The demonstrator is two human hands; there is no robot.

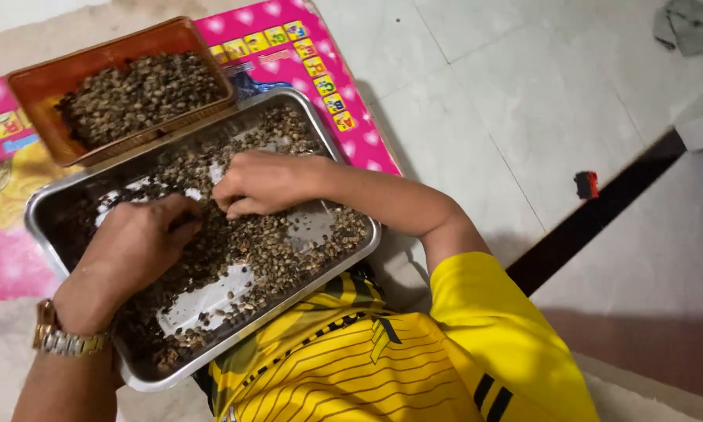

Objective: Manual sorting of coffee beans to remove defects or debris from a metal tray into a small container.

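Head view, looking down: your left hand (136, 238) rests in a shallow steel tray (343, 160) spread with small brown-grey seeds (277, 250), patches of bare metal showing through. Its fingers are curled down into the seeds; you cannot tell whether its grip holds any. Your right hand (261, 184) lies just beside it near the tray's middle, fingertips pressed together on the seeds, seemingly pinching a few. A gold wristwatch (58, 336) sits on the left wrist.

Touching the tray's far rim is an orange plastic basket (35, 82), heaped with the same seeds. Both containers lie on a pink printed mat (289, 39) on the floor. The tray's near edge meets your yellow striped shirt (382, 352).

To the right, pale floor tiles (523, 86) lie open, with a small red object (586, 184) by a dark strip.
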